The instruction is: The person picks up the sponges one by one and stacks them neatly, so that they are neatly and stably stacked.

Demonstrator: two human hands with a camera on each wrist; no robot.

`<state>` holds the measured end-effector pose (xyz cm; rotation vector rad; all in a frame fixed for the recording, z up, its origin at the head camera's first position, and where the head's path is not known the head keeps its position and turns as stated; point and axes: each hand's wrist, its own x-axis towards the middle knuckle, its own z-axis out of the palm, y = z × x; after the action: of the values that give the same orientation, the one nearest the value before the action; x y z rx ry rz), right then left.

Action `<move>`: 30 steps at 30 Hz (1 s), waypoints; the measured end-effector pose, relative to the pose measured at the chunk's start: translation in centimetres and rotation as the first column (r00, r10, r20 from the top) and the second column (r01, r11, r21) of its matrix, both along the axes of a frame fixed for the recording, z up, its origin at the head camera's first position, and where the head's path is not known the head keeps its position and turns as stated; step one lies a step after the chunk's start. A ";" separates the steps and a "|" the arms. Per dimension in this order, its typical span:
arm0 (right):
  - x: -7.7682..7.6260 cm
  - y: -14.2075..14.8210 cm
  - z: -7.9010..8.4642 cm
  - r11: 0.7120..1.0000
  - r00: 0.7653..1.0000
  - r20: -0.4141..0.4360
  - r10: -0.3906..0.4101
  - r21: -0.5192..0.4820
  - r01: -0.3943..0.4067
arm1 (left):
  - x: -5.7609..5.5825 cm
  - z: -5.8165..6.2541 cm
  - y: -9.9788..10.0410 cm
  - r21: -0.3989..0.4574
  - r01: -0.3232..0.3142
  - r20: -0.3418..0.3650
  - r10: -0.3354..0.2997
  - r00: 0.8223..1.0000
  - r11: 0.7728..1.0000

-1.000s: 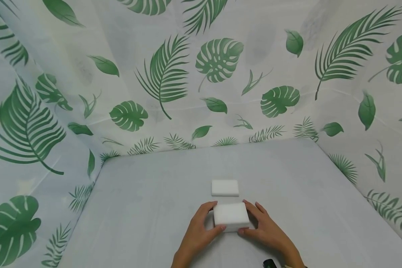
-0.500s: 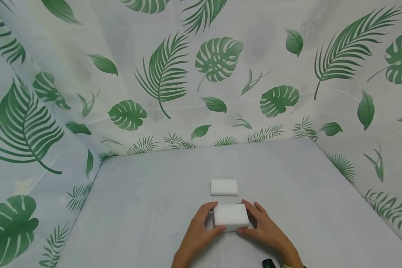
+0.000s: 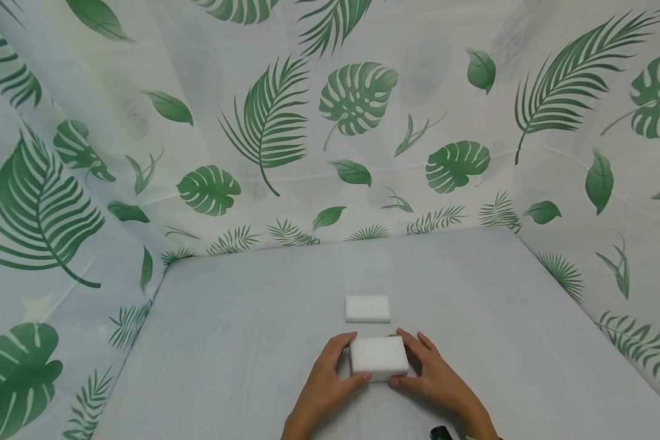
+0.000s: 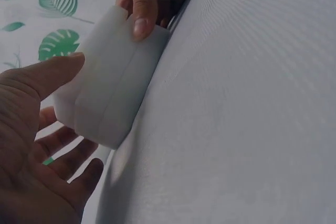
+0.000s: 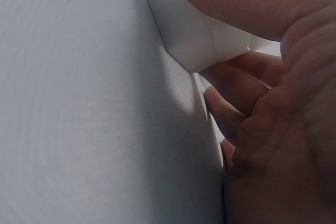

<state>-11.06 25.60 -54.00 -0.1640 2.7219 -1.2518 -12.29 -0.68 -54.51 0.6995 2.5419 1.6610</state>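
A stack of white rectangular blocks (image 3: pixel 379 354), like melamine sponges, sits on the table between both hands. A seam runs along its side in the left wrist view, so at least two layers lie on each other. My left hand (image 3: pixel 331 380) grips the stack's left end, thumb at the front and fingers at the back. At the other end my right hand (image 3: pixel 436 374) holds it the same way, its thumb (image 4: pixel 142 11) on the front face. Beyond the stack lies a single thinner white block (image 3: pixel 368 308), flat and apart from it.
Pale grey cloth covers the tabletop (image 3: pixel 242 330). A white curtain (image 3: pixel 385 165) with green leaf prints encloses the table at the back and both sides. A small black object (image 3: pixel 440 432) shows at the bottom edge near the right wrist.
Both hands keep their hold on the stack, with barely any movement. The view shifts very slightly; the single block stays put.
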 end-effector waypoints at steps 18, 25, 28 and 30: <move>0.0 0.0 0.1 1.000 1.000 -0.003 0.003 -0.031 -0.003 | -1.2 1.2 -2.1 -0.007 -0.080 0.102 0.081 0.991 0.997; 0.1 0.4 -0.1 1.000 1.000 -0.027 0.006 -0.028 -0.007 | -2.3 1.9 -3.2 0.027 -0.094 0.098 0.091 0.991 0.995; 0.2 0.4 -0.2 0.999 0.999 -0.038 0.010 -0.034 -0.011 | -2.8 2.0 -3.8 0.030 -0.090 0.088 0.087 0.992 0.995; 0.2 0.4 -0.2 0.999 0.999 -0.043 0.012 -0.039 -0.013 | -3.2 2.0 -4.1 0.018 -0.094 0.081 0.092 0.993 0.995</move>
<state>-10.86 25.98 -54.21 -0.2141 2.7282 -1.3145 -15.50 -4.77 -52.49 0.5125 2.5416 1.7091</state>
